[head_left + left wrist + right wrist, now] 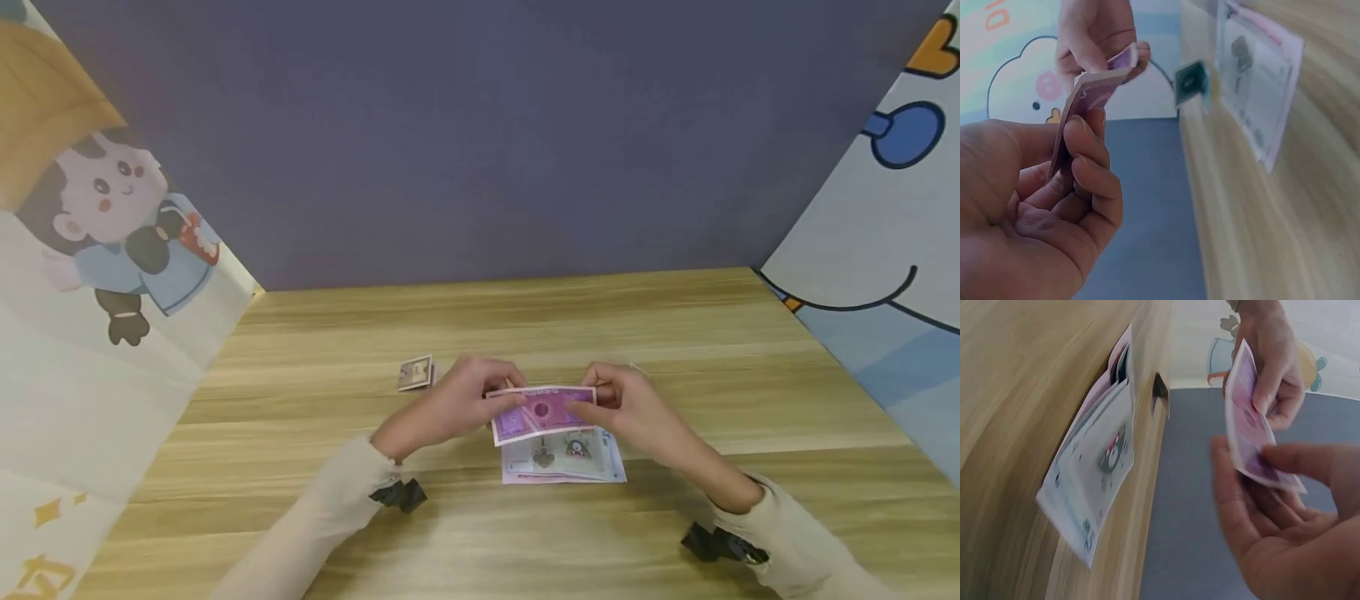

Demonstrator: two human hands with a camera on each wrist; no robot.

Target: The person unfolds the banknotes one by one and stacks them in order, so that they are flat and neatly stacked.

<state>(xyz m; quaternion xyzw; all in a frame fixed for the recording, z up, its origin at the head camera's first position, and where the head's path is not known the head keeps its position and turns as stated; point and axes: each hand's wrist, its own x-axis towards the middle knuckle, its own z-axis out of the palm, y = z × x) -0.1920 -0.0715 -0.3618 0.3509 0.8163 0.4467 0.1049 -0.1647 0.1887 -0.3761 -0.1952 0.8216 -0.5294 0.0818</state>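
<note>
The purple note (542,412) is raised above the table (240,433), its long axis running close to 9-to-3 o'clock, with 12 pointing away from the person. The left hand (459,404) pinches its 9 o'clock end, thumb on the near face and fingers curled behind; the right hand (637,417) pinches the 3 o'clock end in much the same way, so neither hand is plainly nearer. From the left hand the note therefore lies at 3 o'clock, from the right hand at 9. The loose paper stack (555,457) rests on the wood just to the 6 o'clock side of the note, which overlaps its far edge in the head view; it sits at about 4 o'clock from the left hand and 8 from the right, its long axis roughly parallel to the note's, and the right wrist view shows the note well apart from it. A small folded brown note (415,374) stands near the left hand at 10 o'clock. Whether the purple note is one sheet or several, the blurred wrist views leave uncertain.
</note>
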